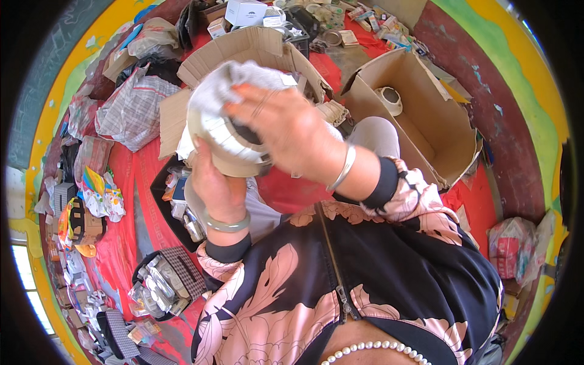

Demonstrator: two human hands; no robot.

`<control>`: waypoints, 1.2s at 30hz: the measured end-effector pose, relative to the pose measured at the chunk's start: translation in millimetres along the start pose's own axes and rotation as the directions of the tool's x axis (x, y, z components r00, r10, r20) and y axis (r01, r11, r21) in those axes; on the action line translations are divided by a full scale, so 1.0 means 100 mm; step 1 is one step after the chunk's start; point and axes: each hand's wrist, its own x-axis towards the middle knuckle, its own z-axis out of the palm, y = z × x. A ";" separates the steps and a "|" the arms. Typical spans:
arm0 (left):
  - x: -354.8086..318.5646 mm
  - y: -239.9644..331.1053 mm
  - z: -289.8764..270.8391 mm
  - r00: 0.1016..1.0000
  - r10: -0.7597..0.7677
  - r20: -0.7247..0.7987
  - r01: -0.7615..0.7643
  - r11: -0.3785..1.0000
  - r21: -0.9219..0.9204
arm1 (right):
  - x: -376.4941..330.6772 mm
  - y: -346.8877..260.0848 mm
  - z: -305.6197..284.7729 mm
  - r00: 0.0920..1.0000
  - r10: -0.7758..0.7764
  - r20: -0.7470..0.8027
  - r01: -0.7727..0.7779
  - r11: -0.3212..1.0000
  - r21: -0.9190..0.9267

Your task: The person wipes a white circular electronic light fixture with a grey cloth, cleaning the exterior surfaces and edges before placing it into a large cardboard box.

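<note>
A round cream piece (219, 129) raised in hand, with a pale cloth (234, 74) against it
The left hand (222, 185) grasps the piece by its lower edge; the right hand (289, 131), blurred, lays its fingers over the cloth on the piece's upper side, and I cannot tell whether they grip it; the piece is held up in front of an open cardboard box (252, 41); a second box (426, 88) at right contains a smaller round item (395, 109).

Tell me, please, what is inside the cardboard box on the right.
The cardboard box holds a whitish, round, hollow object toward its left side. Whatever lies directly beneath that object is covered and cannot be seen.
</note>
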 end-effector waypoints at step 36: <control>0.15 0.14 -0.03 0.979 -0.066 -0.192 0.029 0.982 -0.189 | 0.16 0.00 -0.31 0.971 -0.161 -0.175 0.124 0.971 -0.204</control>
